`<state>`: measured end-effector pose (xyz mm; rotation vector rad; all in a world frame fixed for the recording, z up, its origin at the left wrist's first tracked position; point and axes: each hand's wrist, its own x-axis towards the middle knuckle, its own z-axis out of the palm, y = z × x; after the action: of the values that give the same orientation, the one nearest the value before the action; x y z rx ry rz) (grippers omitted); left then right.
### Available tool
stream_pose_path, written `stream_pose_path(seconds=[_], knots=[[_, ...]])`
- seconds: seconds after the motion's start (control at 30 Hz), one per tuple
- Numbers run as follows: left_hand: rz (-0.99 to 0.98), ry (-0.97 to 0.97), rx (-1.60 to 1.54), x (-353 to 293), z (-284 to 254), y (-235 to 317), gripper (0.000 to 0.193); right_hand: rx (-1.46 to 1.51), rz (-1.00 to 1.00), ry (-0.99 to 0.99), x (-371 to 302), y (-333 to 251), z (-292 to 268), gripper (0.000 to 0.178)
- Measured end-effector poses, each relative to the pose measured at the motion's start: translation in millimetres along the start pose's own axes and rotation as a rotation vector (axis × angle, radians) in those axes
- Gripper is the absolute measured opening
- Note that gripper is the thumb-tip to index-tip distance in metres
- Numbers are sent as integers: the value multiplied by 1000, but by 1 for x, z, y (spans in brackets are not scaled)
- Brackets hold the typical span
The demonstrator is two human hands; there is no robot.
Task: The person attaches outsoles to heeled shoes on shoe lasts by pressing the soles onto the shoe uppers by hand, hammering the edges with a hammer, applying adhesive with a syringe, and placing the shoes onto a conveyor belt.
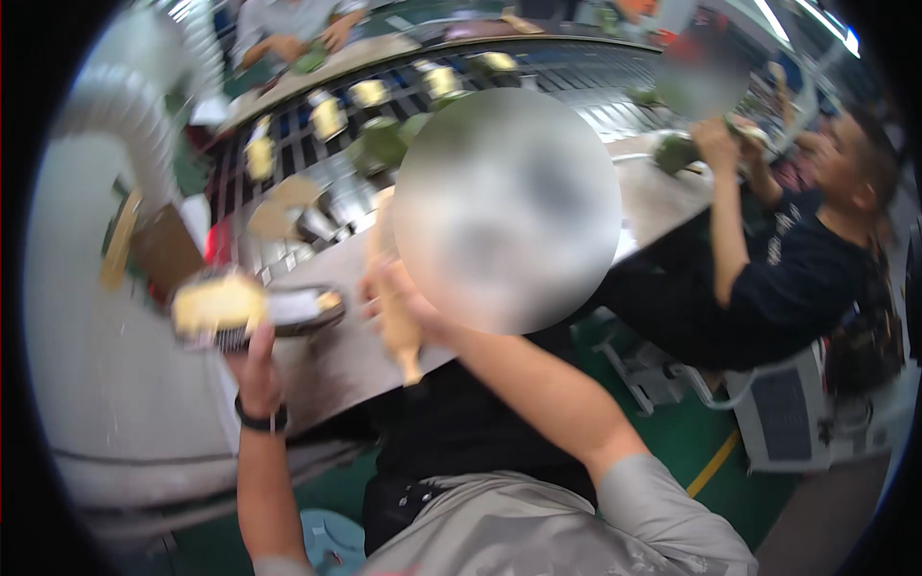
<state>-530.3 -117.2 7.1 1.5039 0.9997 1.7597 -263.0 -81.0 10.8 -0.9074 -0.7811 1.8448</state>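
At the left, my left hand (257, 370), with a dark band at its wrist, grips a shoe (216, 305). Its yellowish underside faces up, and a pale strip runs toward a dark end; motion blurs it. Near the bench's front edge, my right hand (408, 302) is wrapped round a light wooden tool (399, 331) with a narrow lower end. A large blurred disc covers what lies beyond that hand, so the tool's upper part is partly hidden. Behind both hands, tan flat pieces (283, 206) rest by the bench's far edge.
A slatted conveyor (288, 158) carries several yellow-soled shoes (327, 117) and green ones (379, 144). A ribbed duct (115, 106) stands at the left. A co-worker (807, 254) works at the right; another person's hands (331, 38) show across the conveyor. A blue stool (331, 538) stands below.
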Motion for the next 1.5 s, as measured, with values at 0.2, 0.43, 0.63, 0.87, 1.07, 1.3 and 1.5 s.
stream_pose_path(seconds=[0.2, 0.43, 0.63, 0.87, 1.07, 1.3, 1.5], knots=[[-266, 3, -470, 56, 15, -21, 70, -522, -149, 231, 36, -12, -33, 34], [-391, -101, -711, 60, 19, -56, 89, -1205, -914, 562, 57, -15, -36, 50], [-426, -147, -618, 69, 37, -45, 90, -361, -389, -223, 6, -17, -13, 49], [-440, -69, -605, 61, 32, -43, 96, -338, -268, -10, 1, 4, -14, 40], [-513, -106, -766, 57, 31, -40, 101, -570, -225, 76, 1, 0, -11, 40], [-531, -143, -769, 50, 31, -39, 96, -884, -659, 221, -14, 18, -17, 14], [-502, -117, -639, 52, 29, -27, 91, -780, -612, 214, -103, 23, -41, 7]])
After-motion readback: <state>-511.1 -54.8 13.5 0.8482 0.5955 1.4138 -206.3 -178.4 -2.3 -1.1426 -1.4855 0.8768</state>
